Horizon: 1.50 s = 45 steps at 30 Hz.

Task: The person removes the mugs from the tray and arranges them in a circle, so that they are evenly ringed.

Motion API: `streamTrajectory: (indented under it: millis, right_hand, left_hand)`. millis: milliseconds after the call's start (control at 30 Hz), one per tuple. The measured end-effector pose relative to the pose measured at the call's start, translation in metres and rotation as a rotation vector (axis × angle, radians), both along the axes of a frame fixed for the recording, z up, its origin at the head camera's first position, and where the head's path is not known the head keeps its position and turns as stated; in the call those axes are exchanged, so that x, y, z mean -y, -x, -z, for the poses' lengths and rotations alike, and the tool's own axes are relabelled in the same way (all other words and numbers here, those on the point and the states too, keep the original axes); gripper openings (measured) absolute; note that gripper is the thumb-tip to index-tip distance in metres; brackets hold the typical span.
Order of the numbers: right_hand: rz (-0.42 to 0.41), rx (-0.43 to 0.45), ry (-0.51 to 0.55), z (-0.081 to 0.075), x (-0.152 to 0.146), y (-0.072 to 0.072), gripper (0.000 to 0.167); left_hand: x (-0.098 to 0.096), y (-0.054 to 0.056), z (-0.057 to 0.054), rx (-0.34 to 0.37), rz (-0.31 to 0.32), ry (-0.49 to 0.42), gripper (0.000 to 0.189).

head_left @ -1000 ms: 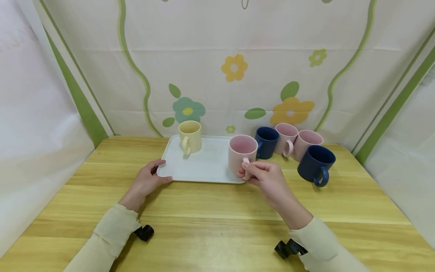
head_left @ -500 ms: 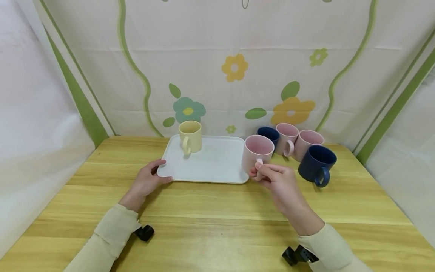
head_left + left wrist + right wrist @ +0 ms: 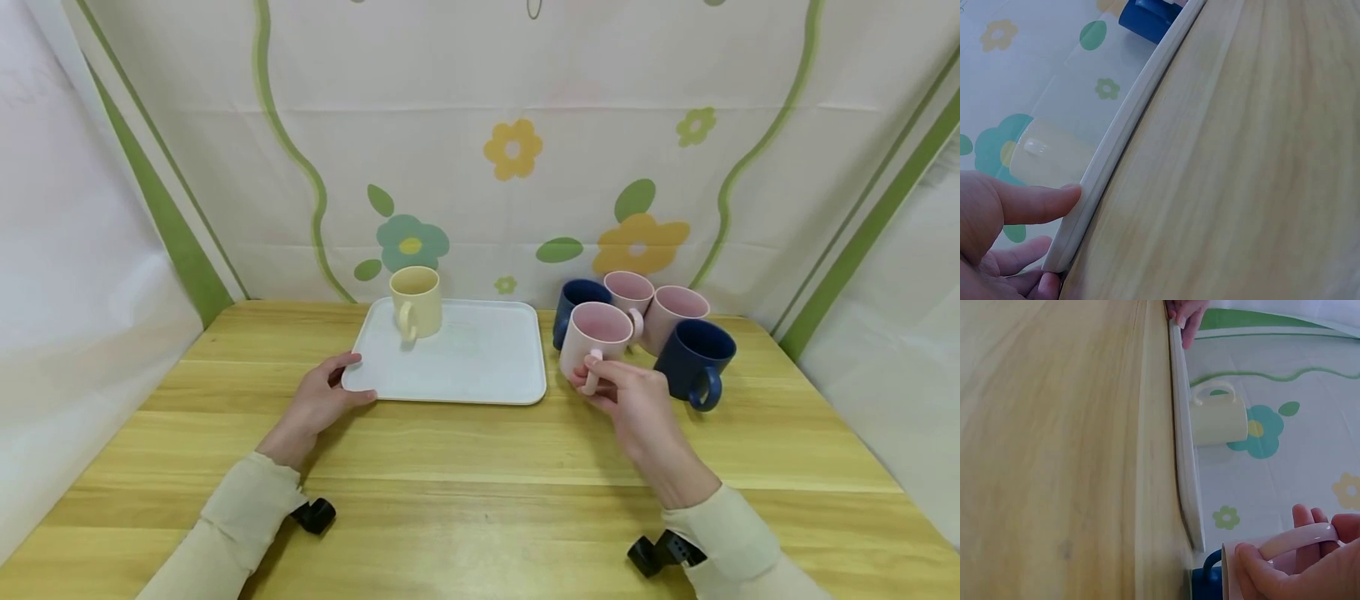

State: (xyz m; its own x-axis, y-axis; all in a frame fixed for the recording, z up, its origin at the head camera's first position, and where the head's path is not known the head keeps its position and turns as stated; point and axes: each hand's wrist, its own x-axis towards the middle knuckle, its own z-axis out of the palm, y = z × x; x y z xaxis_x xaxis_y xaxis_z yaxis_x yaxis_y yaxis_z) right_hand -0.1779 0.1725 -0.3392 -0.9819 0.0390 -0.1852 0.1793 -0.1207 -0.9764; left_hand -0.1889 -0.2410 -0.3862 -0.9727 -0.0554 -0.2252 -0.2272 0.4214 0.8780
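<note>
My right hand [image 3: 641, 408] pinches the handle of a pink mug [image 3: 576, 348], which is upright just right of the white tray [image 3: 480, 362]. In the right wrist view the thumb and fingers close round the pink handle [image 3: 1300, 539]. My left hand [image 3: 317, 407] grips the tray's near left corner. The left wrist view shows its thumb [image 3: 1044, 205] against the tray's rim and fingertips at the corner. On the tray, toward the back left, stands a pale yellow mug [image 3: 420, 312], its handle facing me.
Behind the held mug are a navy mug [image 3: 577, 293] and two pink mugs, one at the back [image 3: 627, 286] and another [image 3: 670, 321] to its right. A second navy mug [image 3: 684, 360] stands nearer, beside my right hand. A flowered curtain [image 3: 450, 150] hangs behind the wooden table [image 3: 465, 500].
My right hand has carried the pink mug rightward, from over the tray's right end to beside it, in front of the other mugs. The left hand and tray have stayed put.
</note>
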Motion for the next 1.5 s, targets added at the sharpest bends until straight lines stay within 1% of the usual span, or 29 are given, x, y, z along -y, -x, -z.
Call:
streamTrajectory:
  millis: [100,433,533,667,800,933,1133,1233,1367,1500]
  right_hand:
    - [-0.002,0.023,-0.004,0.003,-0.003,0.003,0.039]
    - [-0.014,0.096,0.029,0.011,-0.014,0.013,0.04]
    - [-0.031,0.099,0.032,0.013,-0.018,0.016,0.04]
    - [-0.083,0.099,0.028,0.014,-0.025,0.018,0.036]
    - [-0.149,0.088,-0.009,0.015,-0.031,0.019,0.029]
    - [-0.192,0.086,-0.06,0.014,-0.033,0.021,0.03]
    - [-0.21,0.093,-0.103,0.016,-0.034,0.022,0.041]
    - [-0.214,0.084,-0.12,0.017,-0.035,0.023,0.04]
    - [-0.24,0.062,-0.136,0.019,-0.037,0.025,0.039]
    - [-0.249,0.046,-0.215,0.019,-0.039,0.025,0.043]
  left_hand:
    - [0.0,0.0,0.0,-0.002,0.001,0.002,0.083]
    - [0.0,-0.001,-0.001,-0.001,0.009,0.012,0.084]
    - [0.0,0.0,-0.002,0.001,0.009,0.01,0.084]
    - [-0.001,0.0,-0.002,0.003,0.009,0.009,0.084]
    - [-0.001,0.001,-0.002,0.008,0.008,0.004,0.084]
    - [-0.001,0.0,-0.002,0.01,0.002,0.001,0.084]
    - [0.001,0.0,-0.002,0.006,0.001,0.005,0.085]
    - [0.0,0.0,-0.002,0.007,0.0,0.004,0.085]
    - [0.0,0.0,-0.001,0.01,-0.004,0.007,0.085]
    - [0.0,0.001,-0.001,0.007,-0.003,0.007,0.085]
